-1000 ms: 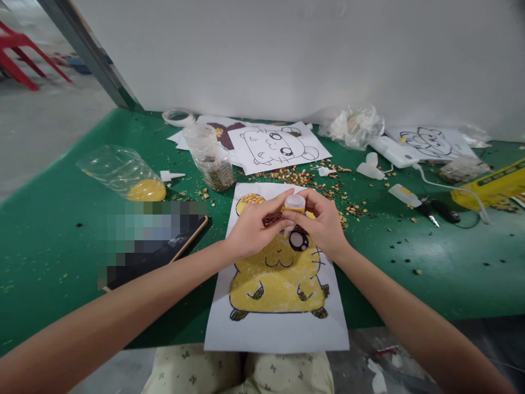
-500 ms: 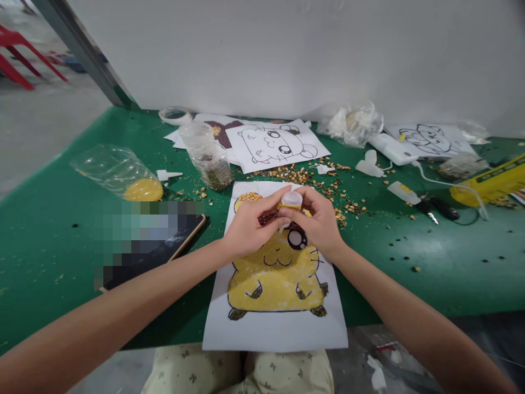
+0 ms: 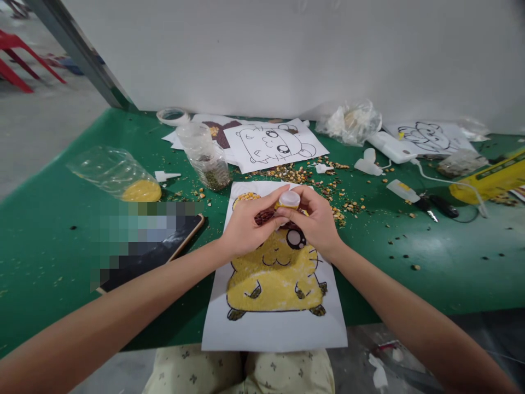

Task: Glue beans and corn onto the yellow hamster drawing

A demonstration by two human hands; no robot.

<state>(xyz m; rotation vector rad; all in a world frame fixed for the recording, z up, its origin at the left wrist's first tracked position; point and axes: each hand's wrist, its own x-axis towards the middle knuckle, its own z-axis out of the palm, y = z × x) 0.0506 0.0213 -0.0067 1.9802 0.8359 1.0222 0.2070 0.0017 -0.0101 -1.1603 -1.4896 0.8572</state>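
Note:
A small bottle with a whitish end and a yellow band (image 3: 289, 200) is held between my two hands, over the upper part of a drawing. My left hand (image 3: 250, 223) closes on its left side with thumb and fingers. From the right, my right hand (image 3: 315, 219) grips the same bottle, its thumb across the near side. Beneath them lies a white sheet (image 3: 273, 334) with a hamster figure (image 3: 274, 284) filled in yellow, with dark feet. Dark red beans and yellow kernels show around my fingers. The bottle's lower end is hidden.
A phone (image 3: 164, 251) lies left of the sheet. Behind it are a clear bottle of yellow grains (image 3: 141, 190) and a bottle of green beans (image 3: 215, 174). Outlined drawings (image 3: 266, 145), scattered grains (image 3: 295, 174), keys (image 3: 429, 208) and a yellow bag (image 3: 492, 178) lie farther back and right.
The view has shifted very slightly. Both hands still hold the bottle in nearly the same place over the sheet.

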